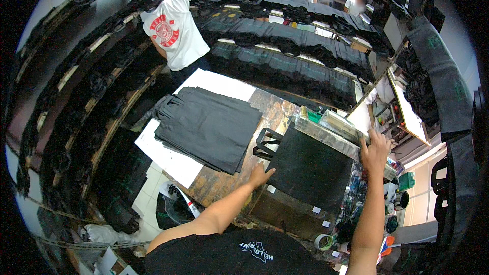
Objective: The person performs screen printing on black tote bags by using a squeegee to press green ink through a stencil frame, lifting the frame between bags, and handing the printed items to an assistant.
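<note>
A black tote bag (313, 168) lies flat on the work board in front of me, its looped handles (266, 144) pointing left. My left hand (261, 175) is at the bag's left edge, just below the handles, with thumb and fingers closed on that edge. My right hand (375, 153) is curled over the right end of a long, worn frame (331, 131) standing along the far side of the bag. To the left, a stack of black bags (209, 127) rests on white sheets (153, 147) on the paint-stained table (216, 189).
Racks draped with black bags (285, 66) curve around the far side and left. A person in a white shirt (175, 30) reaches up at a left rack; others are farther back. Paint containers (324, 242) and a green bottle (406, 181) crowd the right side.
</note>
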A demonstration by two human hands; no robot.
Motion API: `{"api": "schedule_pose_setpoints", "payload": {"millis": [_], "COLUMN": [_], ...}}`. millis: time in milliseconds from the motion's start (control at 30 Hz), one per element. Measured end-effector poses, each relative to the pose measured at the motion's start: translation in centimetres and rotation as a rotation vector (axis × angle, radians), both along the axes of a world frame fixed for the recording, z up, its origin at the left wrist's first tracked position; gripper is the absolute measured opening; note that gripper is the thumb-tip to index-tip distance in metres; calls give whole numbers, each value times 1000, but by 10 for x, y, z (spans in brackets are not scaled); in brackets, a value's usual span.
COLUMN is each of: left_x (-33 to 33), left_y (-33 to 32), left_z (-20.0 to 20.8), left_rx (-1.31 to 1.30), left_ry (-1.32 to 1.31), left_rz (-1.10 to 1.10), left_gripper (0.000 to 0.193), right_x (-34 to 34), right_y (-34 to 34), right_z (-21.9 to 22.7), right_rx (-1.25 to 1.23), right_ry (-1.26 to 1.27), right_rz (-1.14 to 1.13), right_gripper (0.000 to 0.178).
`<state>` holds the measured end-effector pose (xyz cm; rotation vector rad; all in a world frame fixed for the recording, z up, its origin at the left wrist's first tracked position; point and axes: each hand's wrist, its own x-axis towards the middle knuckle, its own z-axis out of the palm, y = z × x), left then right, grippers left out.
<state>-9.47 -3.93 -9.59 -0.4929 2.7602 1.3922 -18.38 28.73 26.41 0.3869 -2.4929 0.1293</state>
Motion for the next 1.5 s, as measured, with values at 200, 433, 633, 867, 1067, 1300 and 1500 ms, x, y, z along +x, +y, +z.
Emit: {"api": "schedule_pose_setpoints", "payload": {"millis": [200,433,633,867,1067,1300,1500], "left_x": [-6,-6,-15,-23,-45,-85,-89], "left_y": [1,-8,4,6,22,-19,-73], "left_z": [8,0,23,11,-5,-30,106], "left_rx": [-12,-25,42,44,-10,184,212], "left_ry": [-54,82,5,57,-22,238,279], "left_rz": [-12,79,-9,-12,-11,-150,-116], "left_gripper": [85,69,69,54,43,37,43], "right_x": [-1,-8,-4,-5,1,0,3], "right_y": [6,3,7,2,10,-5,-2], "right_z": [-3,-6,-3,5,4,10,13], "right_rx": [2,10,9,-53,-35,-60,-67], "right_ry": [37,-12,-11,-49,-50,-16,-65], "right_rz": [4,9,-36,6,-33,27,-9], "right_gripper": [36,40,47,46,46,49,52]}}
